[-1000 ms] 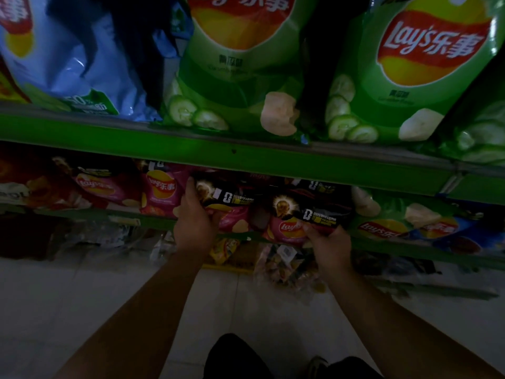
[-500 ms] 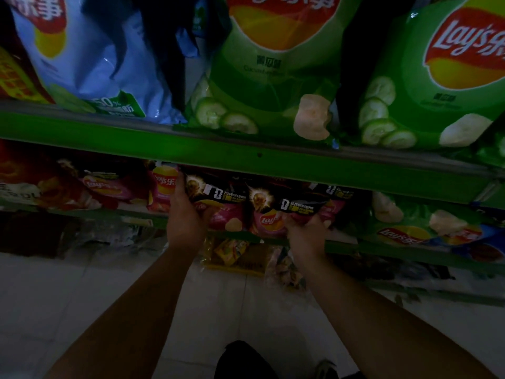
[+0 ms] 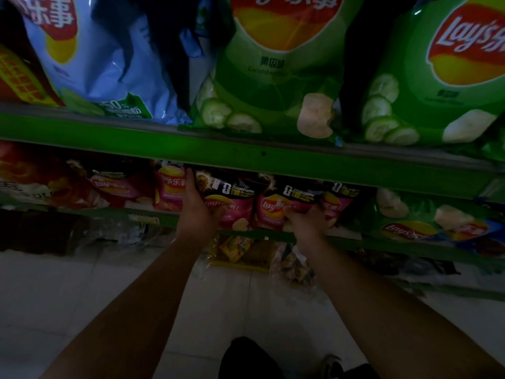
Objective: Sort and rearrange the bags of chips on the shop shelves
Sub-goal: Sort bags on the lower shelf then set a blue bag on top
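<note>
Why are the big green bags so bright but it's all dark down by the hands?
Head view: light reaches the big green bags; the upper shelf shades the pink bags gripped by the left hand and right hand, so it looks dim and a bit fuzzy.

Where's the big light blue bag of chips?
In the head view, the big light blue bag of chips stands on the upper green shelf, at the left, with a large green cucumber chip bag to its right.
</note>
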A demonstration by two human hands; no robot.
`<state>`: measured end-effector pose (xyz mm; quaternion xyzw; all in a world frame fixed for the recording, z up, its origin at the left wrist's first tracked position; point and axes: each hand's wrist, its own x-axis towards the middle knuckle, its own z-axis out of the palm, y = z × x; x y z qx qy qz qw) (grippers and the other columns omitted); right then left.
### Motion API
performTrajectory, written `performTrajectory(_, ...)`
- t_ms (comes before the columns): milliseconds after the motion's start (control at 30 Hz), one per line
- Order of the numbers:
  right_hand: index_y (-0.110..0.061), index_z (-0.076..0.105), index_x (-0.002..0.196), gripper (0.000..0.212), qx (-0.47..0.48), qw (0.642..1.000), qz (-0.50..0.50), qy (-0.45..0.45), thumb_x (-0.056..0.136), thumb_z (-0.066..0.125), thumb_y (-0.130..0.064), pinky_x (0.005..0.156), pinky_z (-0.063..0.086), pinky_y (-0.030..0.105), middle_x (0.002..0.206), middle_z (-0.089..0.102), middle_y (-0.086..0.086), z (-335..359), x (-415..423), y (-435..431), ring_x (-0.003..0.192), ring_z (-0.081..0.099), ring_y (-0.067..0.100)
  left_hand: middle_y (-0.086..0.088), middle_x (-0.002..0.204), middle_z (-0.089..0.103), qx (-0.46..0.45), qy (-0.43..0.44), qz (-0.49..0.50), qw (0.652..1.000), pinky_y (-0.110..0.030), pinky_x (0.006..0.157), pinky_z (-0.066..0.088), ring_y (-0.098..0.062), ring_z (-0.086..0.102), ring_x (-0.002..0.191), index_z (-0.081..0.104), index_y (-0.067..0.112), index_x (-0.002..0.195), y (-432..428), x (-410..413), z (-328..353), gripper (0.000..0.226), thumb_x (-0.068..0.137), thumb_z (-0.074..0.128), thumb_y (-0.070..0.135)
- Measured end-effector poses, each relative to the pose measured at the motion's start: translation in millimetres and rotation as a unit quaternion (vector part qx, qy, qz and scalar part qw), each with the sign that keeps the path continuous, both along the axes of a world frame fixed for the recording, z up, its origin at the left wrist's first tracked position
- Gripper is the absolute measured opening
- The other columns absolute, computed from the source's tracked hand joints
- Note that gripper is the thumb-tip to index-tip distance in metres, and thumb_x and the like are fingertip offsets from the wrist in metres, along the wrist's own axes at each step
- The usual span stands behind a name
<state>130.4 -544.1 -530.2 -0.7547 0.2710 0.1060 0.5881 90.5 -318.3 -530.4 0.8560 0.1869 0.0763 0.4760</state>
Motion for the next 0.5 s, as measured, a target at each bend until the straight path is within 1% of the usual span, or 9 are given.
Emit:
performTrajectory(33, -0.015, 0.054, 0.126, 0.049, 0.015, 1.000, 0.000, 0.007, 0.082, 0.075, -0.018, 0.071, 0.055, 0.019, 0.107, 0.063, 0.000, 2.6, 1.3, -0.5, 0.088, 0.066, 0.014, -0.007, 0.160, 0.018, 0.024, -0.003, 0.000, 1.000, -0.044, 0.106, 0.040, -0.020, 0.031, 0.140, -0.007, 0.036, 0.151, -3.3, -1.6, 3.0, 0.125, 0.069, 0.085, 0.017)
performTrajectory(67, -0.015, 0.052, 0.130, 0.054, 0.021, 1.000, 0.006, 0.010, 0.082, 0.075, -0.016, 0.087, 0.055, 0.033, 0.119, 0.062, 0.004, 5.8, 0.8, -2.8, 0.104, 0.063, 0.025, -0.009, 0.160, 0.018, 0.047, -0.005, 0.003, 0.999, -0.046, 0.102, 0.042, -0.026, 0.034, 0.140, -0.007, 0.036, 0.151, -6.4, -4.1, 6.3, 0.125, 0.068, 0.085, 0.022)
performTrajectory(100, -0.016, 0.050, 0.132, 0.056, 0.020, 1.000, 0.014, 0.014, 0.082, 0.075, -0.015, 0.095, 0.051, 0.042, 0.126, 0.060, 0.006, 9.8, -0.1, -6.3, 0.112, 0.059, 0.029, -0.011, 0.160, 0.019, 0.064, -0.005, 0.011, 0.998, -0.049, 0.099, 0.043, -0.031, 0.035, 0.139, -0.007, 0.035, 0.151, -9.4, -6.8, 10.0, 0.126, 0.065, 0.086, 0.029)
performTrajectory(200, -0.012, 0.051, 0.132, 0.060, 0.022, 0.998, 0.051, 0.024, 0.078, 0.075, -0.009, 0.094, 0.052, 0.049, 0.121, 0.064, 0.012, 24.1, -8.0, -18.8, 0.107, 0.062, 0.031, -0.016, 0.160, 0.016, 0.093, -0.019, 0.043, 0.995, -0.057, 0.095, 0.043, -0.038, 0.027, 0.142, -0.002, 0.029, 0.152, -20.6, -14.4, 21.5, 0.130, 0.058, 0.087, 0.042)
performTrajectory(267, -0.003, 0.065, 0.109, 0.036, 0.031, 0.997, 0.072, 0.023, 0.074, 0.073, 0.000, 0.078, 0.059, 0.042, 0.094, 0.074, 0.012, 33.8, -15.2, -28.7, 0.085, 0.071, 0.026, -0.021, 0.160, 0.011, 0.119, -0.037, 0.056, 0.991, -0.058, 0.096, 0.042, -0.041, 0.021, 0.144, 0.005, 0.023, 0.153, -27.1, -17.2, 27.3, 0.128, 0.058, 0.087, 0.046)
performTrajectory(300, -0.004, 0.068, 0.091, 0.019, 0.040, 0.996, 0.078, 0.010, 0.074, 0.071, 0.003, 0.067, 0.060, 0.030, 0.078, 0.075, 0.004, 38.4, -19.5, -35.7, 0.073, 0.072, 0.017, -0.024, 0.159, 0.009, 0.135, -0.044, 0.060, 0.988, -0.059, 0.097, 0.041, -0.042, 0.020, 0.143, 0.009, 0.021, 0.153, -30.4, -19.1, 29.3, 0.126, 0.059, 0.088, 0.046)
performTrajectory(333, -0.010, 0.069, 0.080, 0.013, 0.048, 0.995, 0.083, -0.002, 0.076, 0.071, 0.002, 0.058, 0.056, 0.019, 0.069, 0.073, -0.006, 42.6, -24.0, -43.3, 0.065, 0.070, 0.007, -0.027, 0.158, 0.009, 0.155, -0.053, 0.059, 0.985, -0.059, 0.100, 0.039, -0.045, 0.020, 0.143, 0.013, 0.019, 0.152, -33.4, -21.5, 31.3, 0.123, 0.059, 0.089, 0.044)
performTrajectory(400, -0.019, 0.071, 0.085, 0.010, 0.062, 0.996, 0.071, 0.001, 0.081, 0.074, -0.011, 0.054, 0.050, 0.013, 0.076, 0.072, -0.013, 55.0, -35.9, -62.9, 0.069, 0.067, 0.002, -0.035, 0.152, 0.017, 0.223, -0.081, 0.056, 0.970, -0.060, 0.106, 0.033, -0.050, 0.022, 0.139, 0.025, 0.012, 0.148, -40.6, -28.2, 36.8, 0.111, 0.060, 0.087, 0.038)
performTrajectory(500, -0.016, 0.069, 0.097, 0.013, 0.046, 0.997, 0.059, 0.034, 0.084, 0.073, -0.015, 0.065, 0.049, 0.016, 0.094, 0.067, -0.006, 72.1, -46.9, -106.2, 0.087, 0.063, 0.011, -0.038, 0.138, 0.037, 0.311, -0.078, 0.050, 0.946, -0.061, 0.102, 0.032, -0.054, 0.037, 0.126, 0.045, 0.005, 0.134, -59.3, -34.1, 53.7, 0.080, 0.064, 0.069, 0.035)
